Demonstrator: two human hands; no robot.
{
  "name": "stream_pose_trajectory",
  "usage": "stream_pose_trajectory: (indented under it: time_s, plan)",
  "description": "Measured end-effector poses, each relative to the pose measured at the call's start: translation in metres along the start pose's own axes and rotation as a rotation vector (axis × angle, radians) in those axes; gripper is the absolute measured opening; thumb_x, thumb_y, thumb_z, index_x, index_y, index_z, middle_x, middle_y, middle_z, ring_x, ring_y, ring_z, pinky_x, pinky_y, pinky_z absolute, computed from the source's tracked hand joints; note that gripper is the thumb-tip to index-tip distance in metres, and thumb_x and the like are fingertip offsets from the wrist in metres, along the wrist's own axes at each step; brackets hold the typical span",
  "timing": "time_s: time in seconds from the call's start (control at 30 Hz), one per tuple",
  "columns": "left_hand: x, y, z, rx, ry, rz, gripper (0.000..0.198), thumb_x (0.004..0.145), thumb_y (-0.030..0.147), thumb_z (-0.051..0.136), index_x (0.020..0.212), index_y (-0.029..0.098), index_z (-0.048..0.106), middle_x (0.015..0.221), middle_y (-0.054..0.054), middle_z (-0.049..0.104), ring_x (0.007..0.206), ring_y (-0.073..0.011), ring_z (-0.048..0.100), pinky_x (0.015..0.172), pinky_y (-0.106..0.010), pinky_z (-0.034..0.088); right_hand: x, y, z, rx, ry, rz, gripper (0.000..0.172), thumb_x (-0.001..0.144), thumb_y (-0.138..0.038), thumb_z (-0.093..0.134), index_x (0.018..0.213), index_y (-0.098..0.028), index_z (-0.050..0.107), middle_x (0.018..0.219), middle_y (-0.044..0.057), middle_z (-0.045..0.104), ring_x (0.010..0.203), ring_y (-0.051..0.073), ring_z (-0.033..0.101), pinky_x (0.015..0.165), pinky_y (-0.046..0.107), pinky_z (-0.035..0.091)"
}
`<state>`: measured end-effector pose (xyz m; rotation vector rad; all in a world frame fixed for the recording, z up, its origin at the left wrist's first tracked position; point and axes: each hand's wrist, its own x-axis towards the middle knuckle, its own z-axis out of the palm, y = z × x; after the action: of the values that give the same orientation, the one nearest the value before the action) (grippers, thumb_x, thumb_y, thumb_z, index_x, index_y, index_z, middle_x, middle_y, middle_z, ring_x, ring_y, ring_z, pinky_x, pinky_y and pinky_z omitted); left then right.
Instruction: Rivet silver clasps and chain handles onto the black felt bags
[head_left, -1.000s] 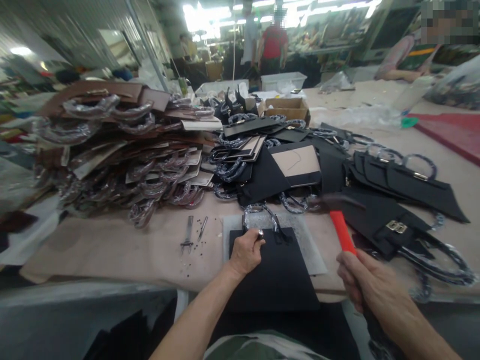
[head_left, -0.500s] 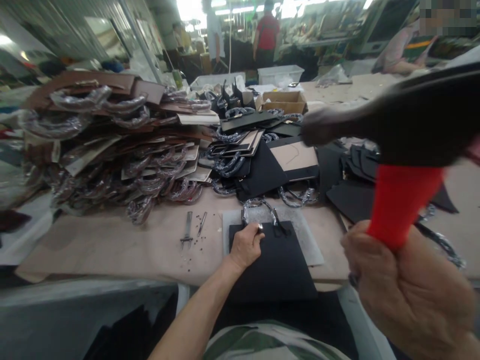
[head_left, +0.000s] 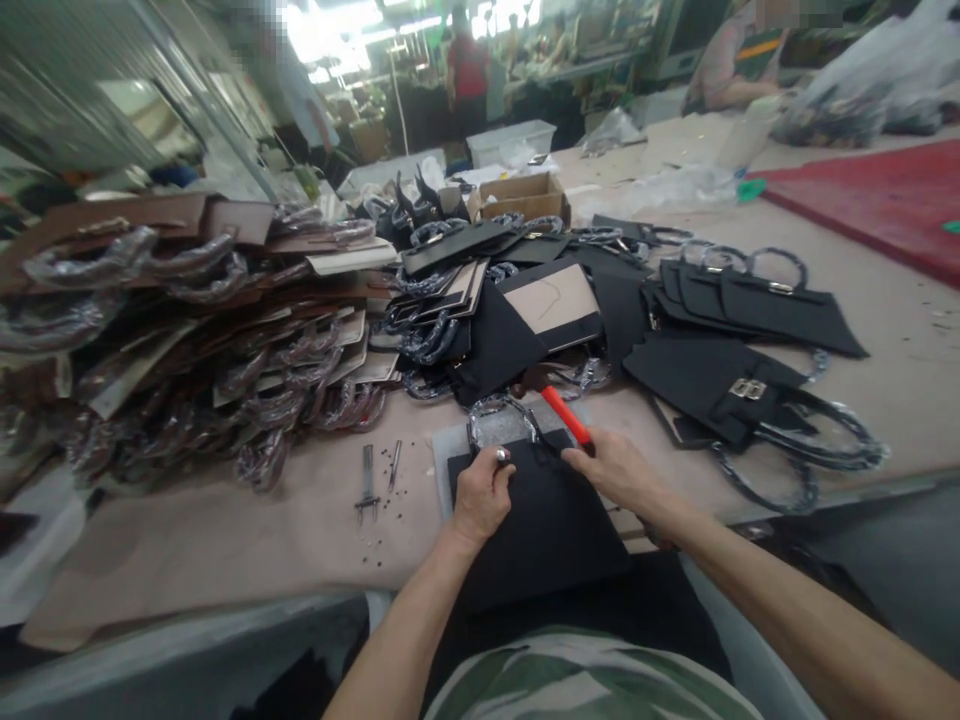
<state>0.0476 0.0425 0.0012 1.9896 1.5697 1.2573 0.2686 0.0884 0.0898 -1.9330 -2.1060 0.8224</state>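
Note:
My left hand (head_left: 480, 497) is closed around a short metal punch (head_left: 502, 456), whose shiny top end shows above the fingers. It rests on a black bag panel (head_left: 555, 535) near one end of a plastic-wrapped handle (head_left: 495, 408). My right hand (head_left: 616, 466) grips a hammer (head_left: 568, 418) by its red handle, with the dark head just above the far edge of the panel. Beneath the panel lies a pale board (head_left: 442, 455). To the left are a pronged metal tool (head_left: 367, 483), a thin metal rod (head_left: 395, 466) and several tiny dark bits.
Brown bag panels with wrapped handles (head_left: 165, 330) are heaped on the left. Black bag pieces (head_left: 495, 345) pile up ahead, and more black bags (head_left: 750, 310) lie right. A cardboard box (head_left: 525, 197), a plastic bin (head_left: 510, 145) and a red board (head_left: 885, 205) are farther back. People work beyond.
My right hand has brought the hammer down from high at the right to just above the panel. My left hand keeps its hold on the punch. The view has shifted rightward.

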Motion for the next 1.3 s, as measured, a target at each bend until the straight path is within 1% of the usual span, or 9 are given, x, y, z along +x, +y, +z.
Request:
stream_pose_trajectory:
  time_s: [0.1, 0.2, 0.5, 0.63, 0.77, 0.83, 0.97, 1.07, 1.3]
  plan:
    - [0.0, 0.002, -0.003, -0.025, 0.009, 0.015, 0.013, 0.092, 0.015, 0.056, 0.101, 0.019, 0.063, 0.092, -0.004, 0.071, 0.083, -0.0165, 0.071, 0.079, -0.028, 0.058, 0.021, 0.004, 0.025, -0.007, -0.046, 0.068, 0.019, 0.087, -0.036, 0.061, 0.092, -0.018, 0.063, 0.078, 0.005, 0.066, 0.069, 0.018, 0.061, 0.061, 0.027, 0.035]
    - [0.0, 0.004, -0.004, -0.035, 0.028, 0.026, 0.012, 0.092, 0.015, 0.056, 0.1, 0.019, 0.064, 0.092, -0.005, 0.071, 0.088, -0.0171, 0.071, 0.082, -0.029, 0.059, 0.028, 0.007, 0.035, -0.048, -0.046, 0.113, 0.025, 0.084, -0.04, 0.065, 0.096, -0.017, 0.064, 0.083, 0.007, 0.069, 0.075, 0.021, 0.064, 0.062, 0.029, 0.037]
    - [-0.001, 0.007, -0.009, -0.022, 0.072, -0.048, 0.011, 0.094, 0.02, 0.059, 0.097, 0.018, 0.069, 0.091, -0.005, 0.075, 0.084, -0.0167, 0.073, 0.078, -0.028, 0.06, 0.027, 0.004, 0.036, -0.124, -0.06, 0.171, 0.033, 0.087, -0.044, 0.065, 0.104, -0.017, 0.066, 0.087, 0.012, 0.072, 0.084, 0.027, 0.069, 0.065, 0.033, 0.041]
    - [-0.005, 0.007, -0.007, -0.047, 0.066, -0.025, 0.013, 0.095, 0.024, 0.059, 0.098, 0.018, 0.07, 0.094, -0.007, 0.077, 0.09, -0.0185, 0.075, 0.085, -0.032, 0.063, 0.027, 0.005, 0.037, -0.133, -0.072, 0.171, 0.034, 0.087, -0.043, 0.065, 0.109, -0.017, 0.065, 0.088, 0.012, 0.072, 0.085, 0.029, 0.069, 0.065, 0.034, 0.04]
    - [-0.008, 0.005, -0.003, -0.207, 0.169, -0.322, 0.02, 0.098, 0.032, 0.058, 0.103, 0.015, 0.068, 0.094, -0.007, 0.077, 0.079, -0.0179, 0.077, 0.068, -0.029, 0.066, 0.028, 0.006, 0.039, -0.145, -0.079, 0.182, 0.036, 0.088, -0.046, 0.063, 0.108, -0.016, 0.065, 0.087, 0.013, 0.072, 0.083, 0.029, 0.069, 0.064, 0.034, 0.039]
    - [-0.008, 0.004, -0.002, -0.276, 0.177, -0.399, 0.021, 0.097, 0.033, 0.059, 0.104, 0.015, 0.067, 0.095, -0.007, 0.077, 0.076, -0.0173, 0.077, 0.064, -0.028, 0.066, 0.028, 0.005, 0.04, -0.15, -0.083, 0.183, 0.036, 0.088, -0.046, 0.062, 0.107, -0.016, 0.064, 0.087, 0.013, 0.072, 0.083, 0.029, 0.069, 0.064, 0.035, 0.039]
    - [-0.006, 0.006, -0.001, -0.194, 0.07, -0.238, 0.014, 0.095, 0.027, 0.063, 0.1, 0.017, 0.071, 0.096, -0.005, 0.078, 0.076, -0.0149, 0.076, 0.073, -0.027, 0.066, 0.027, 0.004, 0.039, -0.149, -0.078, 0.191, 0.035, 0.088, -0.046, 0.063, 0.107, -0.016, 0.064, 0.087, 0.012, 0.072, 0.083, 0.03, 0.069, 0.064, 0.035, 0.039]
    - [-0.002, 0.008, -0.001, -0.13, 0.069, -0.16, 0.011, 0.094, 0.024, 0.062, 0.099, 0.018, 0.071, 0.095, -0.004, 0.078, 0.077, -0.0147, 0.075, 0.076, -0.027, 0.065, 0.027, 0.003, 0.038, -0.151, -0.082, 0.193, 0.034, 0.089, -0.046, 0.064, 0.106, -0.017, 0.064, 0.086, 0.011, 0.072, 0.082, 0.029, 0.069, 0.064, 0.034, 0.038]
    - [-0.003, 0.008, 0.0, -0.136, 0.06, -0.187, 0.012, 0.096, 0.023, 0.06, 0.1, 0.018, 0.069, 0.096, -0.005, 0.077, 0.071, -0.0126, 0.073, 0.07, -0.025, 0.064, 0.026, 0.006, 0.04, -0.156, -0.075, 0.179, 0.035, 0.089, -0.047, 0.063, 0.107, -0.017, 0.064, 0.087, 0.011, 0.072, 0.081, 0.027, 0.069, 0.064, 0.033, 0.038]
